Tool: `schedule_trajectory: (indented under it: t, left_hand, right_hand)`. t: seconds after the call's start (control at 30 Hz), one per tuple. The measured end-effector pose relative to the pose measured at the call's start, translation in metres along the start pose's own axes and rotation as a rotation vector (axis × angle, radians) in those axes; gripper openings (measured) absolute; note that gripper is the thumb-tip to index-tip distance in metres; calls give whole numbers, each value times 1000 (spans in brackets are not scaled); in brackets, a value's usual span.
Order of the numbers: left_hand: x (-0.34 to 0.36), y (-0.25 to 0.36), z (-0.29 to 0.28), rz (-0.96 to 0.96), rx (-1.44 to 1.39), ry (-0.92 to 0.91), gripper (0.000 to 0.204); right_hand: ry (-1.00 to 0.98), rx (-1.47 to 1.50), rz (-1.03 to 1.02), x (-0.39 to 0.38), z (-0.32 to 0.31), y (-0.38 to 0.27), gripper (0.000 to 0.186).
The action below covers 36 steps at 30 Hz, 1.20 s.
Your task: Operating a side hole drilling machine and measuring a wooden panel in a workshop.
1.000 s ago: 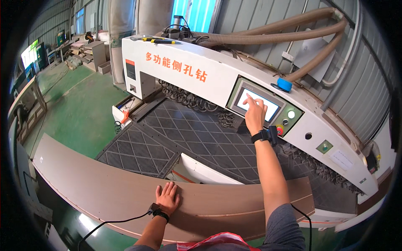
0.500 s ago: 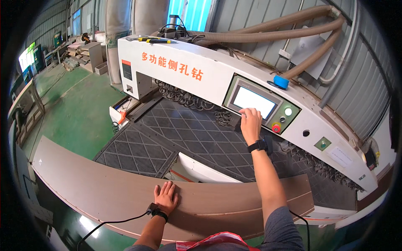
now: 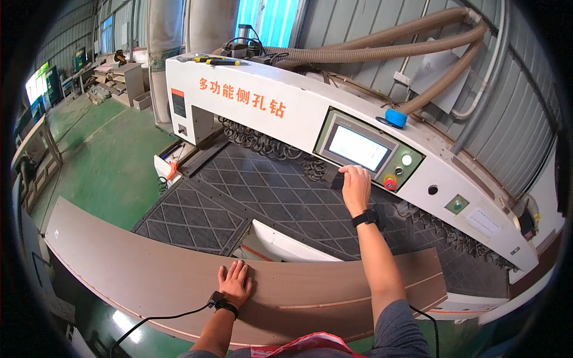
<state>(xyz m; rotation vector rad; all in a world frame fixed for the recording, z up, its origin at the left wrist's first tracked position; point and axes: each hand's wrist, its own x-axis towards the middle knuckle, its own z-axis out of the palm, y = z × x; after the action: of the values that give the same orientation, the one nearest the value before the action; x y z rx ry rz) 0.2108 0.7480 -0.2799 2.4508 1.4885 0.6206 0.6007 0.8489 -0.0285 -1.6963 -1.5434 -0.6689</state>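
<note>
My left hand (image 3: 236,286) lies flat on a long brown board (image 3: 167,271), its fingers stretched out. The board lies crosswise in front of me, with a narrower strip along its near right side. My right hand (image 3: 356,190) is raised just below the lit touchscreen (image 3: 358,147) of a white machine beam. Its fingers are curled and close together, and no object shows in them. The fingertips are turned away, so contact with the panel cannot be made out. Right of the screen are a white round button (image 3: 407,160) and a red knob (image 3: 390,182).
The white beam (image 3: 298,89) spans a dark ribbed machine bed (image 3: 280,197), with coiled black hoses (image 3: 256,138) beneath it. Yellow-black tools (image 3: 218,61) and a blue roll (image 3: 395,117) rest on top. Brown ducts (image 3: 382,53) run behind. Black cables trail from both my wrists.
My right hand has drawn down slightly from the screen, and its fingers have curled in. The screen now displays different content. My left hand stays in place on the board.
</note>
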Motion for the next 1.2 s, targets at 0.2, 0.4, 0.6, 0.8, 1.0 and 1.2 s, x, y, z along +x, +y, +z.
schedule_trajectory:
  t: [0.2,0.4,0.6,0.8,1.0,1.2]
  left_hand:
    - [6,0,2,-8,-5,3,50]
    - [3,2,-3,-3,-10,18,49]
    - [-7,3,-4,0,-14,-17,49]
    - [1,3,1,14,26,-56,50]
    - [8,-2,4,39,72,-19,48]
    - [5,-7,5,45,-20,-28,46]
  right_hand:
    - [-38,18,6,-7,6,-2,11]
    - [-113,69,20,-35,6,-13,10]
    - [-314,358,139,-174,-4,-41,11]
    - [-369,401,492,-364,-91,-42,17]
    - [-362,-87,786,-466,-176,-5,35]
    - [-423,-365,830,-487,-159,-38,65]
